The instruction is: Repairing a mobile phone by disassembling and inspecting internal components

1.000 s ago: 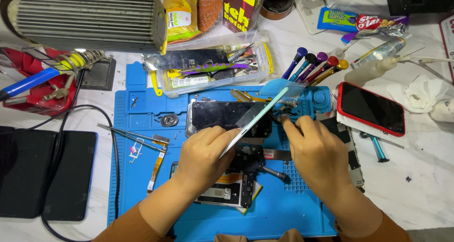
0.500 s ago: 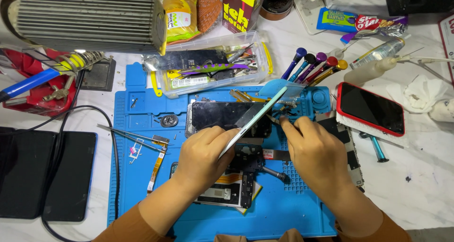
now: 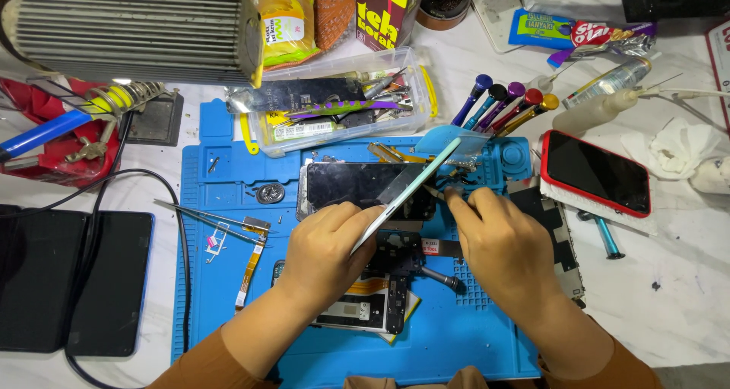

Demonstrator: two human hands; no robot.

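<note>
The left hand [image 3: 323, 248] holds a pale, thin phone panel [image 3: 414, 187] tilted on edge above the blue mat [image 3: 228, 184], its grip clenched around the panel's lower end. The panel rises at a slant from that hand toward the screwdriver rack [image 3: 502, 104]. The right hand [image 3: 506, 244] is closed on a small tool at the panel's upper edge, fingertips [image 3: 455, 199] pinched — the tool itself is too small to make out.

Over the last second almost nothing has shifted: both hands sit where they were and the panel keeps the same tilt, so the work looks like slow, fine prying or picking rather than a lift.

Under the hands lies an opened phone body [image 3: 380, 282] with a dark screen [image 3: 357, 184] just behind it. A red phone [image 3: 597, 172] rests on the counter to the right — tweezers [image 3: 201, 214] on the left.
</note>
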